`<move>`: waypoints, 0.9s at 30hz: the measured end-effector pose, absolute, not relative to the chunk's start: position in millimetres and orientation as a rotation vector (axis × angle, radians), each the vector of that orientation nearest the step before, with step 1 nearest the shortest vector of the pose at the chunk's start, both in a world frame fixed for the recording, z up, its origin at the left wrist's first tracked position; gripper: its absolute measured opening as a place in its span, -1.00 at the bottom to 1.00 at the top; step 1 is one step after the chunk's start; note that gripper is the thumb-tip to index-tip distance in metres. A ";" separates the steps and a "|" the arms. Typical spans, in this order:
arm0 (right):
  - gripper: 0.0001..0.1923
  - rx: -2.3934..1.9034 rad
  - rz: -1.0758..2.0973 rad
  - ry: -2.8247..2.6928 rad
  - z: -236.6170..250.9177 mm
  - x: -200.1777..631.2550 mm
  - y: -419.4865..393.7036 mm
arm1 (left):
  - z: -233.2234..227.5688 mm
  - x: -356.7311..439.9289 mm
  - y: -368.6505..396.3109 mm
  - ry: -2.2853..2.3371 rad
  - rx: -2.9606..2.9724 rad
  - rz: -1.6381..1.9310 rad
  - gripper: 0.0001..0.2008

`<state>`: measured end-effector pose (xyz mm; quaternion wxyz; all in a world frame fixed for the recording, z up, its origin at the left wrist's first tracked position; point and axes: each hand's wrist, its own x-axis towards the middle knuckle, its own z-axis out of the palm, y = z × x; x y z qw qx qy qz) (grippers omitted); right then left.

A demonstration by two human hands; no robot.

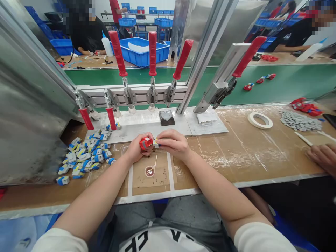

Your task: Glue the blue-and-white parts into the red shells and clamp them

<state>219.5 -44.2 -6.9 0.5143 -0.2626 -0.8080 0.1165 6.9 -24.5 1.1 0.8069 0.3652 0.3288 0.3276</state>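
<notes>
Left hand point(136, 148) is gripping a small red toy part point(146, 142); right hand point(172, 142), just beside it, is pinching a blue-and-white piece point(155, 142) against the part's right end

Hemmed in ahead and left, open to the right.
Blocked ahead by red-handled clamps point(152, 56), left by piled small parts point(85, 154); glue cup point(149, 171) just below hands point(157, 144); bare surface point(231, 150) toward tape roll point(260, 120).

1. Tape roll point(260, 120) lies flat on bench point(236, 154), right side.
2. Grey parts heap point(298, 121) just beyond it.
3. Blue bin point(143, 52) across green conveyor point(288, 82).
4. White squeeze bottle point(107, 46) stands upright left of bin.
</notes>
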 end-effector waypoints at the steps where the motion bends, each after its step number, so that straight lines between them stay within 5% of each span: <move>1: -0.87 -0.637 0.315 -1.929 -7.2 219.0 -45.5 | 1.7 7.2 -24.9 0.701 0.788 0.701 -0.72; 6: -0.84 -0.660 0.523 -1.692 -6.3 214.9 -51.1 | 3.0 8.1 -28.7 0.698 0.935 0.893 -0.63; 18: -0.40 -0.819 1.272 -1.065 -15.6 203.3 -37.8 | -15.4 -5.3 -21.8 0.709 1.273 1.106 -0.37; 27: -0.53 -0.852 1.005 -1.309 -7.7 206.8 -42.8 | -21.1 -6.0 -17.8 0.807 1.247 1.145 -0.33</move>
